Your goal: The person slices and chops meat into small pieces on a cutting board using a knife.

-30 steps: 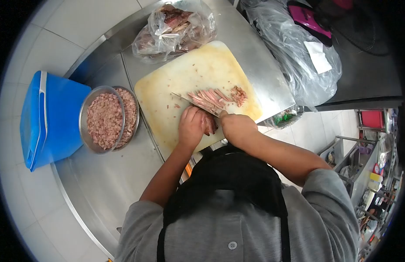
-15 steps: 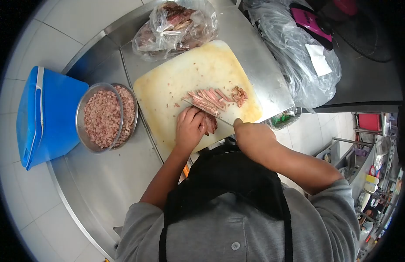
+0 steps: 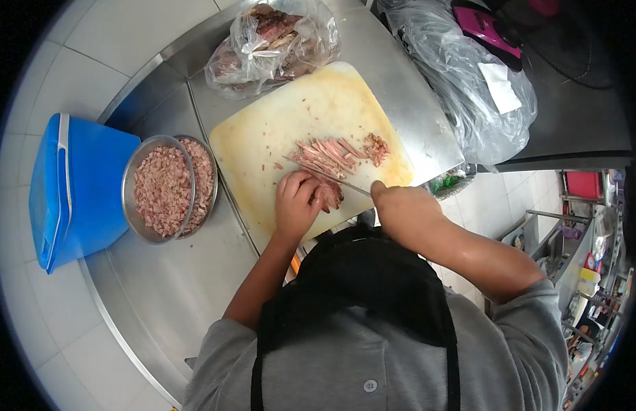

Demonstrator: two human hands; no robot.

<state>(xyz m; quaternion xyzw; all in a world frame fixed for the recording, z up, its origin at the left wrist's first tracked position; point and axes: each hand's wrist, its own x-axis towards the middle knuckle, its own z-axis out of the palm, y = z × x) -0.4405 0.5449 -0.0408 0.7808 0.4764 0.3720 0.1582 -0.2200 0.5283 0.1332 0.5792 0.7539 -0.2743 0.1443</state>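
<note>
Left hand (image 3: 295,203) pinned the meat (image 3: 327,194) on the cutting board (image 3: 263,137), fingers curled. Right hand (image 3: 400,207) gripped the knife (image 3: 328,176); best kept slicing thin, just beside those knuckles.

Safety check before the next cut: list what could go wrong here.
The left hand pins the meat right beside the knife, so a slip could nick the fingertips. The cutting board overhangs the counter's near edge and might shift under pressure.
</note>
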